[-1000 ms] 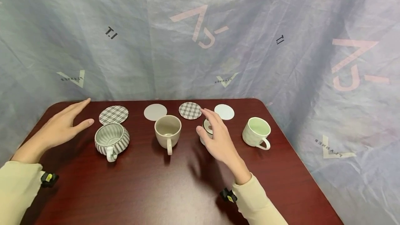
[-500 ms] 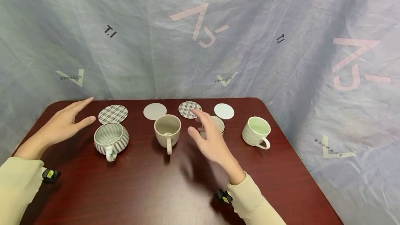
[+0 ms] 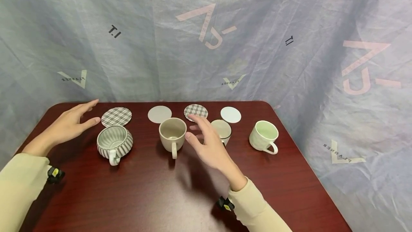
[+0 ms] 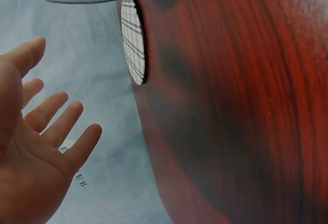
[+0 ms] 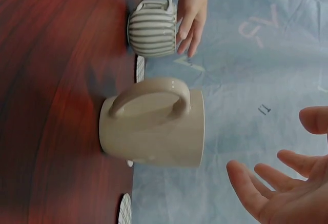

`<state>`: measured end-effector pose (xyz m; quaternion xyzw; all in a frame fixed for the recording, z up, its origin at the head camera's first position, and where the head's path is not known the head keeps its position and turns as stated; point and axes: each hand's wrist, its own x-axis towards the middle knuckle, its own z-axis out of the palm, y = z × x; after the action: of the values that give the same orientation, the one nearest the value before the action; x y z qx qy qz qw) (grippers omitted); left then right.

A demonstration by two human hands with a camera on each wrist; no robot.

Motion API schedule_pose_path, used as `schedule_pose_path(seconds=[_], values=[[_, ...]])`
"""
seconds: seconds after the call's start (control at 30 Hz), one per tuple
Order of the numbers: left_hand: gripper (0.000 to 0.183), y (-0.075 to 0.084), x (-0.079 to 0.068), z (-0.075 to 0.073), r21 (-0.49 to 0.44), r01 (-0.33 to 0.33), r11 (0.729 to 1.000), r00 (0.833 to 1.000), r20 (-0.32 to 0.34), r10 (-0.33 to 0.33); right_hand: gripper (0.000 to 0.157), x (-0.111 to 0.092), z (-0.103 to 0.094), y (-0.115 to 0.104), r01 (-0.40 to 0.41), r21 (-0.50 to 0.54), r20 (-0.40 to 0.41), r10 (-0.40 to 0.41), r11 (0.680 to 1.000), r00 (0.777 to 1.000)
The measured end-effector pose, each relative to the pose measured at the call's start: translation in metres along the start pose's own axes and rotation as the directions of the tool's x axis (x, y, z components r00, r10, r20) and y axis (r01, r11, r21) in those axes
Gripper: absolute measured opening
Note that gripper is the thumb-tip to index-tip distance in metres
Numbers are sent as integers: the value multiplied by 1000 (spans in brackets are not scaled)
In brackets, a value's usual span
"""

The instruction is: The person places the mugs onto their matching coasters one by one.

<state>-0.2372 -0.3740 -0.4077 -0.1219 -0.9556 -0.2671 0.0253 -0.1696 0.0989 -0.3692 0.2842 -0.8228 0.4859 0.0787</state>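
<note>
My left hand (image 3: 69,124) hovers over the table's left side, fingers extended and thumb apart, holding nothing. Just right of it stands a striped round mug (image 3: 115,142), its handle toward me. My right hand (image 3: 209,145) is raised with spread fingers, its thumb tip near the beige mug (image 3: 172,134). In the right wrist view that beige mug (image 5: 154,126) stands upright, apart from the fingertips. A cream mug with a dark rim (image 3: 222,129) is partly hidden behind my right hand. At the right a pale green mug (image 3: 264,136) stands with its handle toward me.
Along the far edge of the dark red table (image 3: 135,189) lie a plaid coaster (image 3: 116,116), a plain grey coaster (image 3: 160,114), a second plaid coaster (image 3: 196,110) and a white coaster (image 3: 230,114). A grey-blue printed cloth (image 3: 135,60) hangs behind.
My right hand has moved left, from over the cream mug toward the beige mug, uncovering more of the cream mug. The left hand has shifted slightly right. The mugs and coasters stay put.
</note>
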Motion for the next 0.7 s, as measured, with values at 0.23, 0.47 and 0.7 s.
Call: schedule_pose_path(seconds=[0.23,0.47,0.7], values=[[81,-7,4,1,-14,5,1000,1000,15,-5,54,1,9,-5,-2,63,35,0,998,999],[80,-17,7,5,-30,-2,1000,1000,24,3,51,3,19,-9,-4,73,51,1,997,999],[80,-26,10,9,-21,12,1000,998,55,-10,52,4,30,-13,-7,101,76,-1,995,997]])
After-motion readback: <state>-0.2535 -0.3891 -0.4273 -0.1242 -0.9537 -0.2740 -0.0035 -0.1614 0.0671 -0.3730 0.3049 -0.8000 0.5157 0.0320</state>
